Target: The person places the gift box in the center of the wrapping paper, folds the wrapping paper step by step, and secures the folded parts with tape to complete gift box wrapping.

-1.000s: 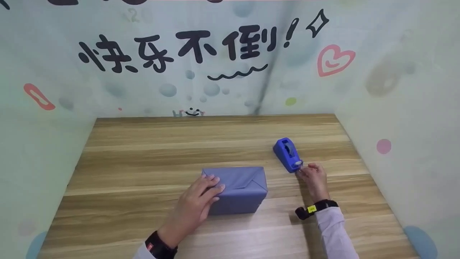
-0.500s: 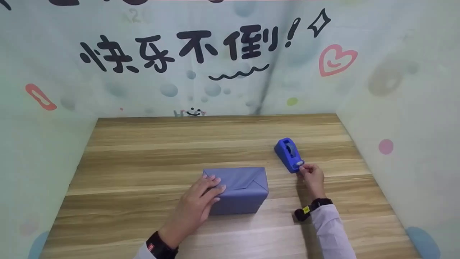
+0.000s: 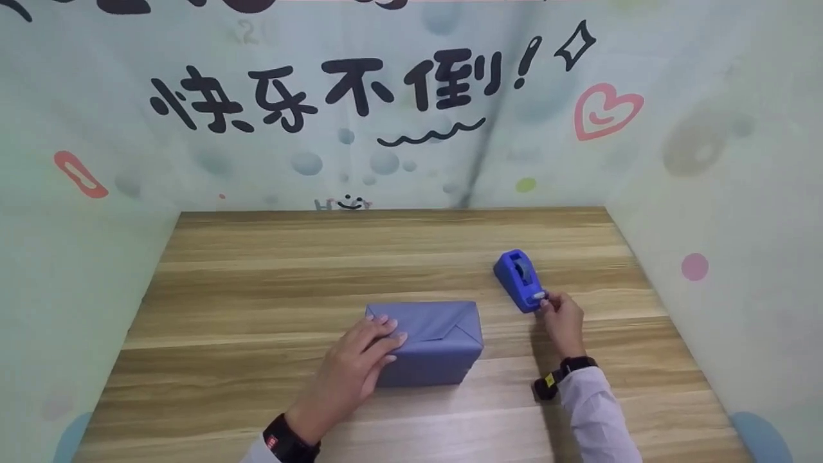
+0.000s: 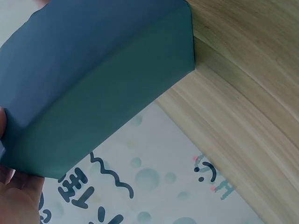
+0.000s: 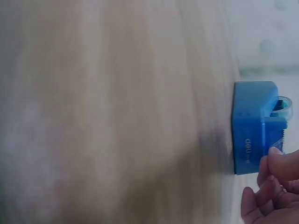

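A box wrapped in blue-grey paper (image 3: 443, 334) stands on the table, folded flaps showing on its top. My left hand (image 3: 347, 366) holds its left end, fingers over the top and thumb against the front; the left wrist view shows the wrapped box (image 4: 103, 88) filling the upper left. To the right, a blue tape dispenser (image 3: 516, 276) lies with its cutter end toward me. At that end my right hand (image 3: 564, 325) pinches the end of the clear tape (image 5: 278, 143) between thumb and forefinger, beside the toothed cutter. The other fingers curl loosely below.
The wood-grain table (image 3: 270, 276) is bordered by a printed backdrop (image 3: 386, 96) at the back and on both sides. A camera on a black strap (image 3: 546, 386) is worn on my right wrist.
My right fingers have closed in on the tape end at the dispenser's cutter. My left hand and the box keep their places; the whole view has shifted slightly.
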`<act>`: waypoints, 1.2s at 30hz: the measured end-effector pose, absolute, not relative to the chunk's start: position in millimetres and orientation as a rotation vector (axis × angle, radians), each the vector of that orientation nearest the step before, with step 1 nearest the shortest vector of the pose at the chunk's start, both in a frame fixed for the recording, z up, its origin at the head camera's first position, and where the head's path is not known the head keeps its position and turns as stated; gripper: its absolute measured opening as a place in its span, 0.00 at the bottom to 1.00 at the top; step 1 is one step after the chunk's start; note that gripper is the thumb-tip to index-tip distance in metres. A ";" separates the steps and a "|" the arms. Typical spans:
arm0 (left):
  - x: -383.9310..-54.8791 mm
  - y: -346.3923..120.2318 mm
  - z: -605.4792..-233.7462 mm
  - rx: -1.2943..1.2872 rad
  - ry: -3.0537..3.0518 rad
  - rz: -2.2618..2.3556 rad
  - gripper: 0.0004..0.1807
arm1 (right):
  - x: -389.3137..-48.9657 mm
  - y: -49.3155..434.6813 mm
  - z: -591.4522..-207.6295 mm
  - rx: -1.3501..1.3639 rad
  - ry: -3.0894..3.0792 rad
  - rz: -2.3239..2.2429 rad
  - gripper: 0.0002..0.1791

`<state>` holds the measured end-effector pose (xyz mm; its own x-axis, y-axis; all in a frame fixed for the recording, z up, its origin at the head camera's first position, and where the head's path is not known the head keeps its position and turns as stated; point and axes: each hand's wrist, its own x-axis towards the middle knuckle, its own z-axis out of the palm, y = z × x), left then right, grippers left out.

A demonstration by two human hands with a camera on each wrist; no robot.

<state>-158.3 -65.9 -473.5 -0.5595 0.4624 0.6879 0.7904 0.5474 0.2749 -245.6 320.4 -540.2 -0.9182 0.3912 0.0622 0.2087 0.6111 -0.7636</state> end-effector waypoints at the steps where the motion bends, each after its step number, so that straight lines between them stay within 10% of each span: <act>1: -158.3 -65.9 -473.4 -1.005 -2.243 -0.777 0.16 | -246.3 321.0 -540.6 -0.474 -2.617 1.169 0.11; 16: -161.8 -64.2 -475.5 -1.007 -2.189 -0.758 0.14 | -244.7 344.8 -533.7 -0.106 -2.740 0.852 0.10; 36: -159.8 -63.7 -470.0 -0.999 -2.230 -0.768 0.17 | -183.5 285.4 -434.7 -0.244 -2.554 1.749 0.16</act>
